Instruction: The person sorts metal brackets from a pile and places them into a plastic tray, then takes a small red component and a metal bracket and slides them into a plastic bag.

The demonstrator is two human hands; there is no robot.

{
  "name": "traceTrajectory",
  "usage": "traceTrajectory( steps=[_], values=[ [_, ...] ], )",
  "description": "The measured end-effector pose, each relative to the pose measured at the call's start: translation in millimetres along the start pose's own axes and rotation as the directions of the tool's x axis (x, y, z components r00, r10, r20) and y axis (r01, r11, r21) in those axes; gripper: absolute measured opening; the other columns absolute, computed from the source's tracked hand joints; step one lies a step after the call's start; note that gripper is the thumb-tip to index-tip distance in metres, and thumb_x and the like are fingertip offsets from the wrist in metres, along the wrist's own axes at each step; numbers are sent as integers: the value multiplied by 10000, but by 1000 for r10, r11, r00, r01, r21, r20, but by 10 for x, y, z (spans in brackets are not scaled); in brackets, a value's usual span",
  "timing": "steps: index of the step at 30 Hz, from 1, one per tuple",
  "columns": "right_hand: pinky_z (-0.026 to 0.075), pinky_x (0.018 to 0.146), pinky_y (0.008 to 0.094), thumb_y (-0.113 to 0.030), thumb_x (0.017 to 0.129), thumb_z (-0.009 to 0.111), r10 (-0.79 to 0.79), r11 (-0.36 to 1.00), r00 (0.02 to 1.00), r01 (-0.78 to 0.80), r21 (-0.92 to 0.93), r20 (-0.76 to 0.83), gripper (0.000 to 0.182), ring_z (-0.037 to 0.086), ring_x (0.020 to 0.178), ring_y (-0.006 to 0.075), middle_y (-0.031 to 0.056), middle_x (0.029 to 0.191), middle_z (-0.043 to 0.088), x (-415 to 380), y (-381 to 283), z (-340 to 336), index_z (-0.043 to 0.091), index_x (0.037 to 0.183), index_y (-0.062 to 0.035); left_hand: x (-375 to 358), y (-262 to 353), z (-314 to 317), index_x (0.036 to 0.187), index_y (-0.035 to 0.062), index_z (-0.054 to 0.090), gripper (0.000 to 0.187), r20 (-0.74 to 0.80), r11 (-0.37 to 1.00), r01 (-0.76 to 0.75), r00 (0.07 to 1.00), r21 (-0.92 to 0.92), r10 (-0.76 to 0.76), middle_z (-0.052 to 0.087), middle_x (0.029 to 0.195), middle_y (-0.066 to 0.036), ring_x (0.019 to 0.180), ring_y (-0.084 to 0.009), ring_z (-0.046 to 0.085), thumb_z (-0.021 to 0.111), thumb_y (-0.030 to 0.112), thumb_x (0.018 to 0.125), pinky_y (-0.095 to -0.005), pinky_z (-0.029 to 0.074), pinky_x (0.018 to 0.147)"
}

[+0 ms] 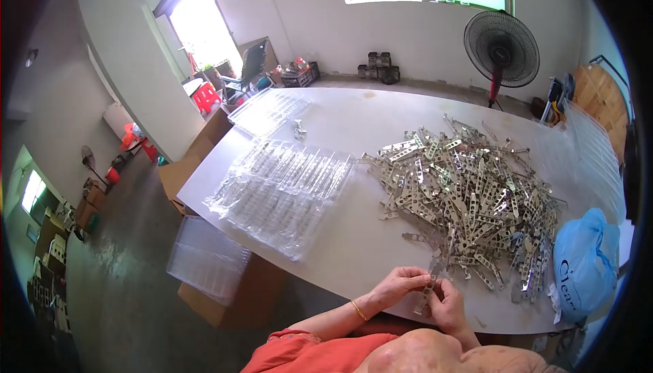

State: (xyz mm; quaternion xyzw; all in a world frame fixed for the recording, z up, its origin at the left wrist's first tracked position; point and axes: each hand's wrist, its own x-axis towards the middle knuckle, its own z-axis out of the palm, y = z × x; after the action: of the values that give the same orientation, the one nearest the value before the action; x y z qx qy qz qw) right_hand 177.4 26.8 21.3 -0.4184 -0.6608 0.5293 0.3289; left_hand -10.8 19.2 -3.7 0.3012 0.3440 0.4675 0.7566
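Observation:
My left hand (400, 286) and my right hand (449, 306) are together at the table's near edge. Between them is a perforated metal strip (427, 293), pinched in the fingers of both. Just beyond, a large heap of similar silvery metal strips (469, 199) covers the right half of the white table (340, 250). To the left lies a clear plastic tray (279, 189) with rows of metal strips in its slots, partly wrapped in glossy film. Whether I hold one strip or more is hard to make out.
Another clear tray (271, 111) and a few small metal pieces (298, 129) lie at the far left. A blue plastic bag (586, 264) sits at the right edge, near stacked clear trays (585, 155). Cardboard boxes (231, 298) stand below left; a fan (501, 50) stands behind.

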Motion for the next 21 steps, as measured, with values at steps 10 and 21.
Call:
traceTrajectory(
  steps=[10, 21],
  values=[
    [496, 566, 237, -129, 997, 612, 183, 960, 977, -201, 193, 108, 132, 628, 659, 80, 39, 821, 686, -62, -180, -59, 596, 1042, -6, -70, 80, 247, 1061, -27, 689, 276, -65, 895, -180, 972, 408, 225, 666, 983, -25, 926, -92, 612, 632, 236, 1001, -269, 505, 849],
    [508, 571, 246, -131, 1017, 570, 243, 869, 966, -259, 421, 92, 118, 641, 683, 108, 39, 805, 658, -73, -251, -85, 581, 999, -15, -55, 172, 150, 1082, -15, 662, 166, -41, 905, -132, 986, 405, 163, 673, 957, -36, 883, -91, 629, 644, 108, 972, -259, 522, 811]
  ],
)
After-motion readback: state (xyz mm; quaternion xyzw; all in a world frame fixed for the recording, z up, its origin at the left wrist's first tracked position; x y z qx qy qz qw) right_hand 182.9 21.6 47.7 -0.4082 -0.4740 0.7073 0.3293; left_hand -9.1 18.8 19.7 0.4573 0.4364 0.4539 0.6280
